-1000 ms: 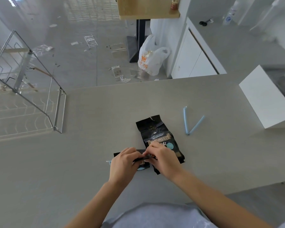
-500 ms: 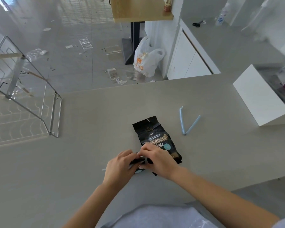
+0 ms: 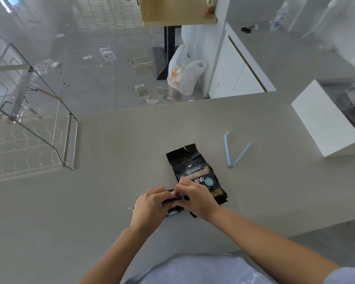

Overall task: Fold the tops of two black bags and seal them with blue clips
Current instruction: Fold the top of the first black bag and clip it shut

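Pinching creased black bag (image 3: 173, 201) (top folded).

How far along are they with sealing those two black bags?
Nothing looks sealed yet. In hand: the left hand and right hand pinch the folded top of the near bag; a bit of blue pokes out beside the left hand, possibly a clip. Left: the far bag lies flat, its torn top unfolded, and the open blue clip waits unused on the counter.

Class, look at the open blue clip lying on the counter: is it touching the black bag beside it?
Apart. The head view shows bare counter between the open blue clip and the black bag.
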Demonstrator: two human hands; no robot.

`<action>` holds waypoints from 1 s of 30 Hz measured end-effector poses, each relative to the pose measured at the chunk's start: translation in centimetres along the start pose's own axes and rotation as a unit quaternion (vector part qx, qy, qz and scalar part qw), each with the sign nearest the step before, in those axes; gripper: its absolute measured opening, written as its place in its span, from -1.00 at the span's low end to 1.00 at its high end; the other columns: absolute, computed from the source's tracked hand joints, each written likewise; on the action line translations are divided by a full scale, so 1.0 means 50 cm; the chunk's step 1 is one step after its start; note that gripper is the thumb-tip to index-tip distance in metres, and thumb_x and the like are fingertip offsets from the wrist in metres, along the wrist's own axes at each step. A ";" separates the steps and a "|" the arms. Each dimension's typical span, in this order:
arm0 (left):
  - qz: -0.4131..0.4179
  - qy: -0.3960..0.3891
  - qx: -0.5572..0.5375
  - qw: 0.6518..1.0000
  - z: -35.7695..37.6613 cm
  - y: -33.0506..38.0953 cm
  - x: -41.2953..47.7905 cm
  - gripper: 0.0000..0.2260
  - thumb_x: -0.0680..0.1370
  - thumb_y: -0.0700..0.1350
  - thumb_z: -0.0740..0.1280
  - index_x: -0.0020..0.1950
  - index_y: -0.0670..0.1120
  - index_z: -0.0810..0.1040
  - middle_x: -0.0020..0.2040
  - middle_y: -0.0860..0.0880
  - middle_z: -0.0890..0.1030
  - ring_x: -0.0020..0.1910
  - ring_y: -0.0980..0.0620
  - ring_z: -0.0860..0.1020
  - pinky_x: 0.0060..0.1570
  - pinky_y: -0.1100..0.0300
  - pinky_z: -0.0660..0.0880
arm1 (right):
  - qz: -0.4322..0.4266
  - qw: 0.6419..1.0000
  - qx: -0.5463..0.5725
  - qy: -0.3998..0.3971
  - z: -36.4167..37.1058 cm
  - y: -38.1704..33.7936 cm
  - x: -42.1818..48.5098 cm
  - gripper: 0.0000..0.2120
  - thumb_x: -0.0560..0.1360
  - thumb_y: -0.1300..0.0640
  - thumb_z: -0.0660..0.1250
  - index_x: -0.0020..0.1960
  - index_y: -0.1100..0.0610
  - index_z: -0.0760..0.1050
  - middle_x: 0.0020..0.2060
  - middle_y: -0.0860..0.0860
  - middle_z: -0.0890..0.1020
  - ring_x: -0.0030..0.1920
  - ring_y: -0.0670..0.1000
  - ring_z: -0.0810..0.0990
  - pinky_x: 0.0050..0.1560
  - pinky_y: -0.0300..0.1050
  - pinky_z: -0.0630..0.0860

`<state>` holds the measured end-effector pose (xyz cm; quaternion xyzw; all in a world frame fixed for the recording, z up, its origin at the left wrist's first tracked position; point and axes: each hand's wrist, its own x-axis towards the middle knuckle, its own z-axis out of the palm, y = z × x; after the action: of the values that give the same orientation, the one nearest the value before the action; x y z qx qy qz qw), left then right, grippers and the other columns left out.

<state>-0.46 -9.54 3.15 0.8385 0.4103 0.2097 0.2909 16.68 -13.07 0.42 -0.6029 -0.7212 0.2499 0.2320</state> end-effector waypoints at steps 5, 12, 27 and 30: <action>-0.037 0.054 -0.060 0.996 -0.036 -0.049 -0.009 -0.88 0.37 -0.02 0.45 -0.12 0.10 0.59 -0.20 0.21 0.62 -0.21 0.24 0.56 -0.22 0.31 0.49 | 0.031 0.999 -0.025 -0.028 -0.035 0.004 0.017 -0.74 0.37 0.00 0.47 -0.01 0.05 0.53 -0.05 -0.03 0.58 -0.01 -0.03 0.52 0.00 0.00 0.55; -0.107 0.023 -0.107 0.988 -0.026 -0.133 -0.069 -0.68 0.36 -0.23 0.51 0.01 0.12 0.65 0.02 0.38 0.58 0.06 0.25 0.53 0.05 0.47 0.38 | -0.097 0.988 -0.101 -0.068 0.019 -0.125 0.060 -0.72 0.44 0.03 0.38 0.13 0.04 0.50 0.03 0.01 0.61 0.06 0.06 0.55 0.04 0.00 0.49; -0.151 0.060 -0.181 0.970 0.013 -0.116 -0.066 -0.73 0.40 -0.30 0.45 0.03 -0.02 0.67 0.14 0.01 0.62 0.09 -0.01 0.55 0.05 0.12 0.48 | 0.001 1.000 0.027 -0.008 0.027 -0.129 0.060 -0.91 0.45 0.04 0.40 -0.13 0.03 0.65 -0.23 -0.03 0.66 -0.18 -0.03 0.60 -0.21 -0.10 0.50; -0.168 0.040 -0.196 0.965 0.009 -0.120 -0.069 -0.75 0.41 -0.28 0.45 -0.01 0.02 0.67 0.17 0.04 0.60 0.13 0.01 0.53 0.08 0.16 0.47 | -0.023 0.999 0.016 -0.031 0.031 -0.127 0.061 -0.89 0.48 0.09 0.37 -0.04 0.03 0.65 -0.14 -0.03 0.68 -0.08 -0.04 0.61 -0.11 -0.08 0.53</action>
<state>-5.55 -9.51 -1.53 0.6745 0.5077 0.2678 0.4642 10.41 -11.13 3.42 -0.5742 -0.7377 0.2747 0.2248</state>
